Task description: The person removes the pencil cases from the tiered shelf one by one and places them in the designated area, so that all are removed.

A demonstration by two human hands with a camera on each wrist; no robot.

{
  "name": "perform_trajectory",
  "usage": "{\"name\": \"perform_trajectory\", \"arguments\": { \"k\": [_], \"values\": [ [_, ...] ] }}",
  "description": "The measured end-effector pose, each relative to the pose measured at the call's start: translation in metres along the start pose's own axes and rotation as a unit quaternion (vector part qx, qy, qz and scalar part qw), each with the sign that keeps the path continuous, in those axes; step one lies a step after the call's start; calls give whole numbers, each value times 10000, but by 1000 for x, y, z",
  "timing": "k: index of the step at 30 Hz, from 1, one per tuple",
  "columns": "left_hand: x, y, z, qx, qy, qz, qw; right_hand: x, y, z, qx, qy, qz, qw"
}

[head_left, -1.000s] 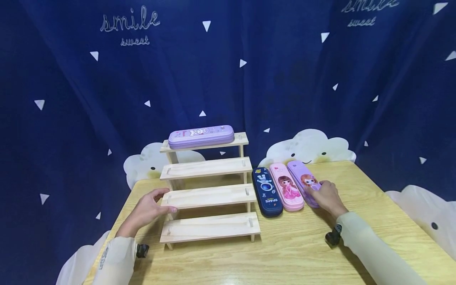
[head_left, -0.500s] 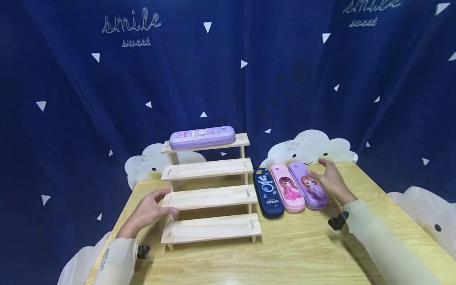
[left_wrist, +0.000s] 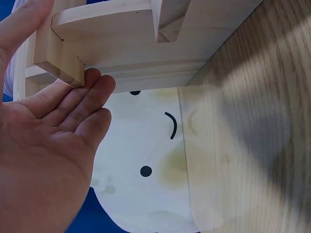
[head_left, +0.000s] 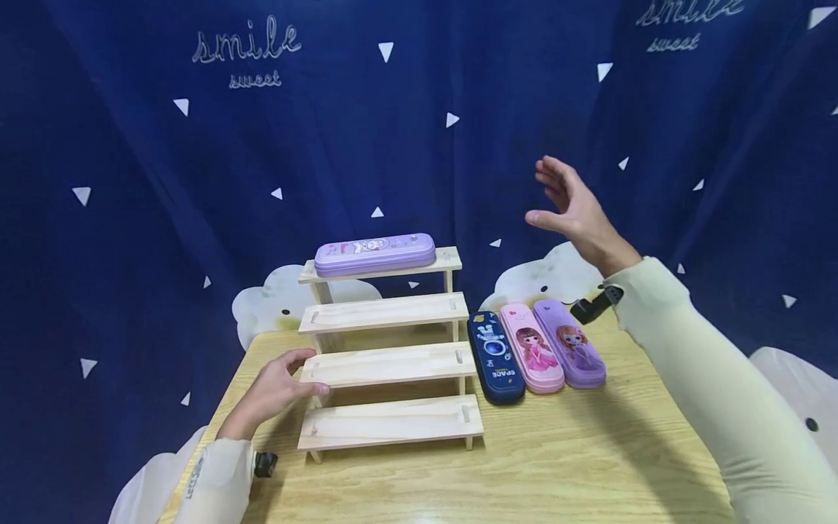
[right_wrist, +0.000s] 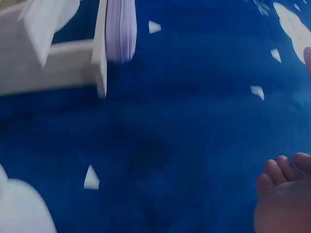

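My left hand (head_left: 280, 386) holds the left end of a tiered wooden display shelf (head_left: 386, 364), thumb on the front and fingers behind. The left wrist view shows those fingers (left_wrist: 90, 99) against a wooden support below a tier. On the top tier lies a lilac pencil case (head_left: 374, 255) with a cartoon print. My right hand (head_left: 576, 215) is raised in the air, holding nothing, fingers spread from the thumb. Below it, side by side on the table, lie a navy space pencil case (head_left: 495, 356), a pink doll one (head_left: 532, 348) and a purple doll one (head_left: 571, 343).
The wooden table (head_left: 419, 480) carries the shelf at left centre and the three pencil cases right of it. Behind hangs a dark blue curtain (head_left: 327, 160) with white triangles and cloud prints.
My right hand has left the purple pencil case and risen up and slightly left. The purple case now lies straight beside the pink one. My left hand stays on the shelf.
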State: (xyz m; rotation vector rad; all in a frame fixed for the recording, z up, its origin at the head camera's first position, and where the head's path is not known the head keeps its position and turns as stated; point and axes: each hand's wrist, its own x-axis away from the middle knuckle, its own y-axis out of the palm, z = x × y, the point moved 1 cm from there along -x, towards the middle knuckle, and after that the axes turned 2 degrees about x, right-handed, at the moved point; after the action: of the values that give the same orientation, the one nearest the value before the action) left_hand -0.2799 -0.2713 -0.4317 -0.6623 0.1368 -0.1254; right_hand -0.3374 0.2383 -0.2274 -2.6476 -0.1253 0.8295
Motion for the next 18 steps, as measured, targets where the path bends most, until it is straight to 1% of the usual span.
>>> {"name": "perform_trajectory", "arguments": {
  "k": [3, 5, 7, 9, 11, 14, 18],
  "values": [
    [1, 0, -1, 56, -8, 17, 10000, -21, 24, -8, -166, -236, -244, 9993],
    [2, 1, -1, 64, 8, 11, 10000, -32, 41, -10, -246, -310, -370, 9985],
    [2, 1, -1, 48, 20, 17, 10000, -41, 58, -9, -246, -345, -490, 9979],
    [2, 1, -1, -4, 69, 3, 10000, -48, 76, -7, -169, -277, -638, 9974],
    [2, 1, -1, -39, 84, 14, 10000, -54, 94, -3, 17, -128, -801, 9967],
    [1, 1, -1, -5, 77, 7, 10000, -61, 119, 6, 482, 153, -1040, 9933],
    [0, 1, -1, 16, 54, 69, 10000, -69, 148, 22, 1128, 485, -1299, 9839]
  ]
}}
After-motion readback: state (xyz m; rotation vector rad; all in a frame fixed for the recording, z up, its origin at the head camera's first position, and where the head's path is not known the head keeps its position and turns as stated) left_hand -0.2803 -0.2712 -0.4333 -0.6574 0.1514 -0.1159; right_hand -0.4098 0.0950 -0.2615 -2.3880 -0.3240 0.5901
